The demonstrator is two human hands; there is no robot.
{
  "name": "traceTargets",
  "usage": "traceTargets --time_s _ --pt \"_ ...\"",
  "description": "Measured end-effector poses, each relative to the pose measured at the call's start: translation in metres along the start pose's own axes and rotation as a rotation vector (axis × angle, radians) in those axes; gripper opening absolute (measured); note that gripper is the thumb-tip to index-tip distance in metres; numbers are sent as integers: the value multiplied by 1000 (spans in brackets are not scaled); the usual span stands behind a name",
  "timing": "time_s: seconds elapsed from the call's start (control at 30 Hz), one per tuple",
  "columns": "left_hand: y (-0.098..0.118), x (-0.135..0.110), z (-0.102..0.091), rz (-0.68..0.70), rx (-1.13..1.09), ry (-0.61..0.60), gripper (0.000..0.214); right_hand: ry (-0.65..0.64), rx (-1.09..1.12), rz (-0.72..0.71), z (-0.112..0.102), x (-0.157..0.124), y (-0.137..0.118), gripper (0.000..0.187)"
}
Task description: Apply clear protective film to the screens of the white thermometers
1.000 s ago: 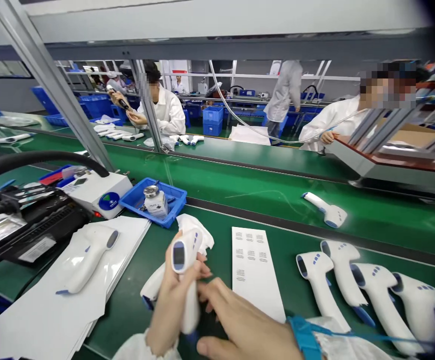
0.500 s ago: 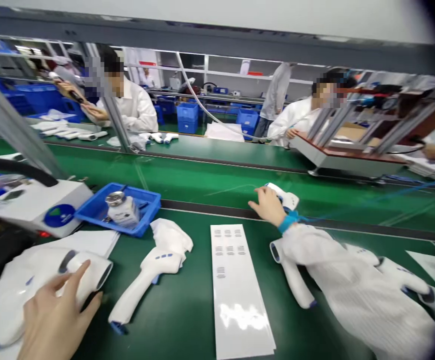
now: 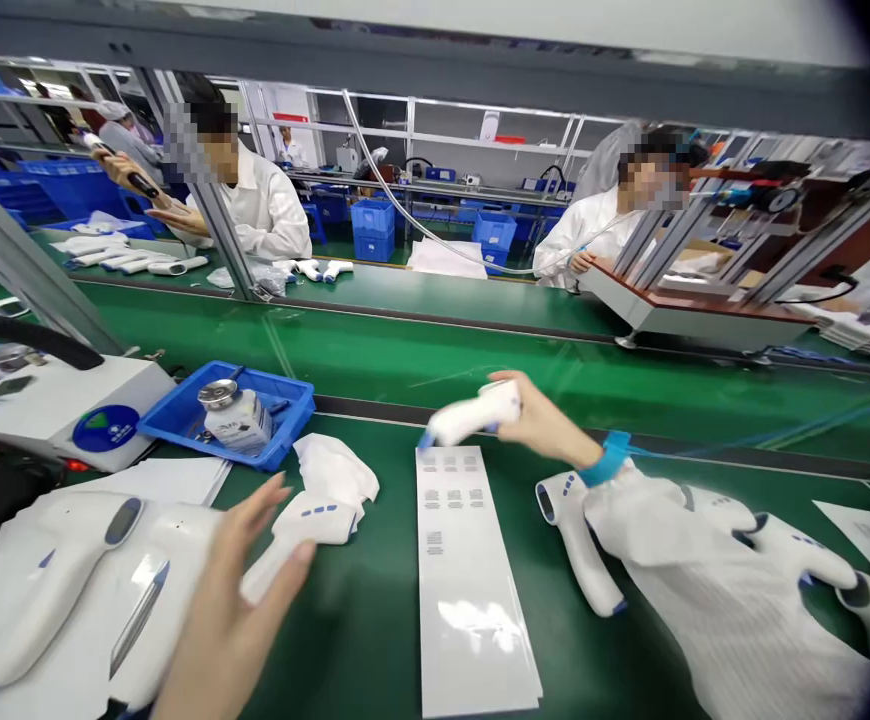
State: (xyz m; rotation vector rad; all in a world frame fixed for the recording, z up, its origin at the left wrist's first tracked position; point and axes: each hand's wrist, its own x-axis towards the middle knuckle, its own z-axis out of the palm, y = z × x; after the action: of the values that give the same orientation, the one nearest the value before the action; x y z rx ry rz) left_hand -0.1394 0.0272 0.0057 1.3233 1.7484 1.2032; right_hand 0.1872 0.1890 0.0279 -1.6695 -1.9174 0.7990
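Now, right hand [image 3: 547, 425] curls round a white thermometer [image 3: 474, 413]; left hand [image 3: 232, 610] spreads open beside another thermometer [image 3: 307, 522].

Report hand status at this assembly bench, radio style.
Right hand holding white infrared thermometer. Left hand open, beside second thermometer. Printed white sheet below the held one.

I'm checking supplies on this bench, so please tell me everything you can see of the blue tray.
The blue tray is a shallow, rectangular container that looks like plastic, with a raised rim. It lies flat on the green bench, angled slightly, beside the white machine. Inside stands a white-labelled bottle with a metal cap, alongside thin dark items too small to identify. A white cloth lies just off its right corner. No hand touches it.
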Motion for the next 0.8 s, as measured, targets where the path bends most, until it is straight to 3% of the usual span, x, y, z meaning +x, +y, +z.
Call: traceTargets --time_s 0.07,0.1,0.17,0.2,0.23,0.3,0.37,0.43,0.6,0.7,0.8 --pt "25 -6 28 -40 -235 -301 65 -275 40 -402 20 -39 -27 72" --pt "33 -11 40 -62 -335 -496 75 -339 29 -550 29 -59 -38 62" --pt "40 -21 60 -222 -496 -777 92 -343 -1 -592 46 -94 -52 44" --pt "40 -26 66 -324 -555 -823 95 -299 -14 -534 54 -108 -53 41" --pt "38 -31 71 -411 -600 -802 95 -252 -34 -458 62 -119 -50 41" --pt "32 -37 73 -513 -648 -615 92 -182 -113 -338 76 -135 -35 49" --pt "27 -39 71 -534 -644 -407 91 -158 -240 -314 88 -148 -13 60" --pt "25 -38 68 -522 -611 -296 88 -141 -349 -344 96 -159 5 63" --pt "25 -26 81 -401 -671 -307 82 -54 -320 -333 92 -163 15 51" --pt "21 -16 101 -359 -721 -331 81 2 -186 -274 90 -144 8 26" --pt "15 -8 115 -332 -714 -327 81 -2 -76 -238 94 -123 5 15"
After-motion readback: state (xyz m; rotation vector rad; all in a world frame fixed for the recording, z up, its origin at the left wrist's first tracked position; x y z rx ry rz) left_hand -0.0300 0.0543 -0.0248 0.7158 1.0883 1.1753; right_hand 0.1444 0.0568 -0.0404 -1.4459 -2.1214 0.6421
